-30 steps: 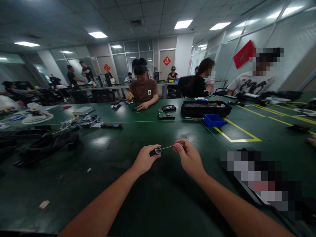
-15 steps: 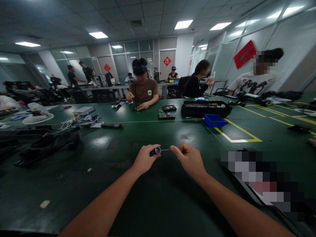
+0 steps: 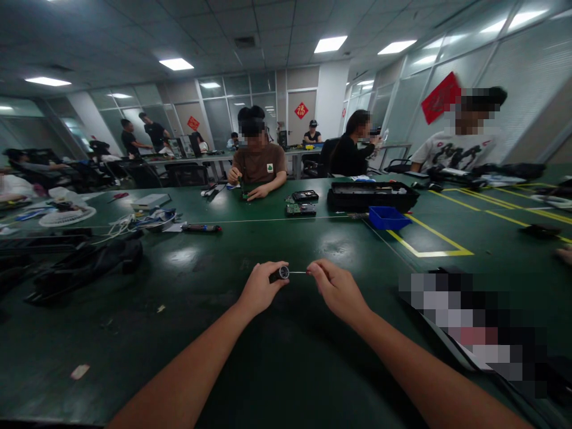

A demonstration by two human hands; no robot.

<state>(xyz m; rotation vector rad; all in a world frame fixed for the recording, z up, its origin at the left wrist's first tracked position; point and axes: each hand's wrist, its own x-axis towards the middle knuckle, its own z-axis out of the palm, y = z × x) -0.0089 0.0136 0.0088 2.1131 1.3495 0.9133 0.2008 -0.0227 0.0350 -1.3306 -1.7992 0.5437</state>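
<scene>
At a green table (image 3: pixel 295 363), your left hand (image 3: pixel 260 289) grips one black cylinder (image 3: pixel 282 273); your right hand (image 3: pixel 336 286) pinches one slim screwdriver (image 3: pixel 298 272), aimed at the cylinder from its right. Two hard drives (image 3: pixel 301 210) and one blue bin (image 3: pixel 388 219) sit beyond the cylinder.

The table (image 3: pixel 277 369) has a smooth, dark-green top with a semi-gloss sheen, lamp light lying on it in soft patches. The black cylinder (image 3: pixel 276 276) looks smooth, its rim (image 3: pixel 284 272) bright and metallic; at its 3 o'clock, the slim screwdriver (image 3: pixel 298 272) shows a shiny bare-metal shaft. Reckoned from the cylinder, the blue bin (image 3: pixel 388 220) at 2 o'clock is smooth plastic, and the long black box (image 3: pixel 353 201) right behind it looks duller. At 10 o'clock sits a grey flat box (image 3: pixel 151 202) with a metal-like casing. The pale scrap (image 3: pixel 80 372) at 8 o'clock resembles matt paper.
</scene>
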